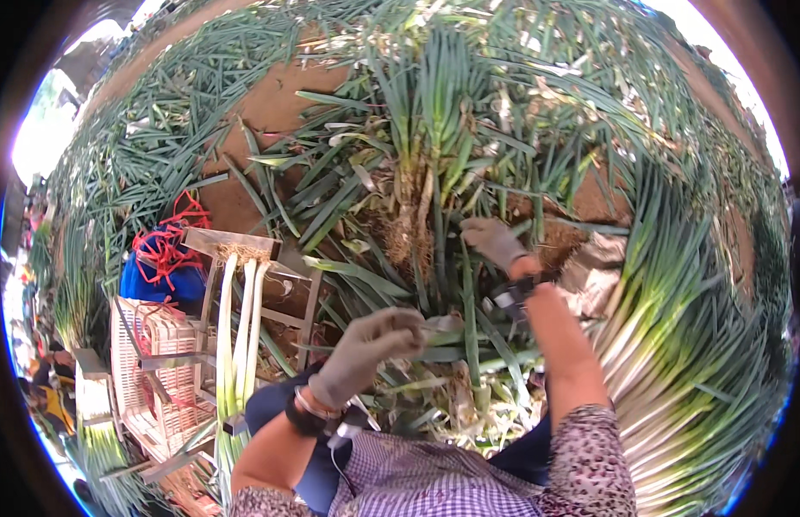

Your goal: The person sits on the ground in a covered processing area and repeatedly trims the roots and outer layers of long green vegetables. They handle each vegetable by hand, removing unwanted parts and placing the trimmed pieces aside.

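Note:
My left hand (pixel 370 353), in a pale glove, is closed in front of my lap, its fingertips pressed together beside a pale scrap of leaf. What it grips, if anything, I cannot make out. My right hand (pixel 495 243), gloved too, reaches forward with its fingers extended to the left and holds nothing I can see. Just left of it lie untrimmed green onions (pixel 409 198), with brown, soil-covered roots toward me and green tops pointing away. A long green leaf (pixel 470 314) runs below the right hand's fingertips.
At left, several cleaned green onions (pixel 241 327) lie on a wooden rack (pixel 307 319), roots against its board. Beside it are a woven basket (pixel 163 366) and red ties (pixel 171 246) on a blue bag (pixel 150 280). A big pile of white-stemmed green onions (pixel 650 396) lies right; loose leaves cover the soil.

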### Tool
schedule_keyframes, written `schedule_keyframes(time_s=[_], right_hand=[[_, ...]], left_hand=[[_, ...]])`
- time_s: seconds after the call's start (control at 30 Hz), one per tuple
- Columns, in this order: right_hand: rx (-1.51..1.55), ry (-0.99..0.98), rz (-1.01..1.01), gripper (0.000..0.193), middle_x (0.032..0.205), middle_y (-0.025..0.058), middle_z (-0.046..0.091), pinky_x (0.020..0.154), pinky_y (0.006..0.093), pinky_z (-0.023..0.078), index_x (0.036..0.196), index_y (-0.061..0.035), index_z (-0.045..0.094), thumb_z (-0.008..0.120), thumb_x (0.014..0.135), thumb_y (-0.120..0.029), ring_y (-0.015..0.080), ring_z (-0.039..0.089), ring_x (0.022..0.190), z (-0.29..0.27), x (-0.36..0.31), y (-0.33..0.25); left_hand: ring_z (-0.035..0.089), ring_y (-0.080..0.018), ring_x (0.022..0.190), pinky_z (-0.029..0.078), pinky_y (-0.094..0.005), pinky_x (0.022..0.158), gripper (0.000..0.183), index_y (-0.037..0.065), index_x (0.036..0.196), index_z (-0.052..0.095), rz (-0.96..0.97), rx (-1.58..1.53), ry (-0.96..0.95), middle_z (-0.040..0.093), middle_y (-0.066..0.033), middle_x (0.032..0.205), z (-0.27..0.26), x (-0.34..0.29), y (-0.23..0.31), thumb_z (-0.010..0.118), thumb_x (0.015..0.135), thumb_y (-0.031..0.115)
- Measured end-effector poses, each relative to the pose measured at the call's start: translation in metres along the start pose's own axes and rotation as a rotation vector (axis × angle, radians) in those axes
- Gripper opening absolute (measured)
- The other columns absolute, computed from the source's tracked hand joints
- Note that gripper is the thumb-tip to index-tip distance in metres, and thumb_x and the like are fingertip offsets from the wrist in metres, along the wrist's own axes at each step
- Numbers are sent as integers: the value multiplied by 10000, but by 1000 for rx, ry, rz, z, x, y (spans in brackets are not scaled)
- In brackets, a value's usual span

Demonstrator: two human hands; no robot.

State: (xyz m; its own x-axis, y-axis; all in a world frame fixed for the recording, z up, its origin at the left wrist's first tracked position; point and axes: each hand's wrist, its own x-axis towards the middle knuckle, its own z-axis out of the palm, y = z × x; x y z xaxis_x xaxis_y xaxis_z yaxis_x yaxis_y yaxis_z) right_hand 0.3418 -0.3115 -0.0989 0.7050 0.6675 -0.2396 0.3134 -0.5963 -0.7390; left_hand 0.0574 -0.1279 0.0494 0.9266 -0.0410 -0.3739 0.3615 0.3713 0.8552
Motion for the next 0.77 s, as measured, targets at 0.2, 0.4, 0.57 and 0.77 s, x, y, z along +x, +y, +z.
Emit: schedule_keyframes(time_s=[0.2,0.4,0.57,0.77], right_hand=[[-44,221,298,576,1240,177,642,968,416,465,1454,-102,425,578,949,-333,367,611,1117,172,122,-7],[-362,140,354,842,1422,190,501,981,443,473,1533,0,170,625,895,-309,354,593,1160,199,150,15],[126,140,114,513,1067,203,673,844,463,513,1316,-28,552,652,854,-225,372,639,996,134,96,-30],[-136,-109,-448,288,1032,79,702,806,398,528,1122,-44,665,591,880,-180,289,668,916,126,-82,-36]], left_hand=[[618,-175,1065,495,-353,986,369,-62,1292,531,-119,-173,58,639,-100,1122,-14,-12,5,572,965,103],[583,-130,1102,447,-288,984,392,-23,1357,497,-180,-191,-46,619,-79,1198,-17,-9,9,542,990,108],[569,-96,1037,468,-255,898,399,-20,1345,494,-91,-163,-84,610,-31,1159,-12,-14,-6,553,984,137],[570,-93,965,475,-261,860,358,-14,1240,562,89,-12,-150,617,-18,1071,-7,-6,-18,592,944,185]])
